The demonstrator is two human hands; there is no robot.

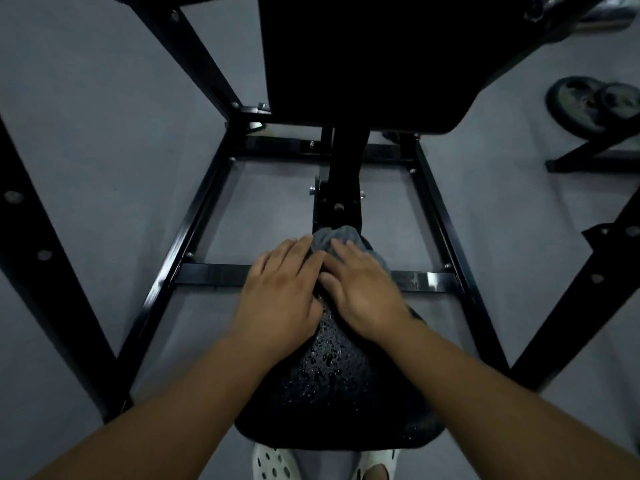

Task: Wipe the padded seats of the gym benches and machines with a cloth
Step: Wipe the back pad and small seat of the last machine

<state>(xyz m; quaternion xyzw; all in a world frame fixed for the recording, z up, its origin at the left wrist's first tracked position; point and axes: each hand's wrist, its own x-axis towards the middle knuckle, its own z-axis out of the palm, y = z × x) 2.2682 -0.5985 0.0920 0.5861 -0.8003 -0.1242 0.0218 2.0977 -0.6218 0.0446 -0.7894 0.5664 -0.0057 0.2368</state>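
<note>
Both hands, left hand (280,299) and right hand (363,292), press flat on a grey cloth (337,239) at the far end of a wet black padded seat (332,386).

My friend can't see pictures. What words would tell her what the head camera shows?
A left hand and a right hand press a grey cloth flat onto the far end of a black padded seat dotted with water drops. It belongs to a black metal gym machine on a grey floor, weight plates at upper right.

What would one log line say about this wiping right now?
stage: wiping | left hand: flat on cloth | right hand: flat on cloth | seat: droplets on near half
</note>
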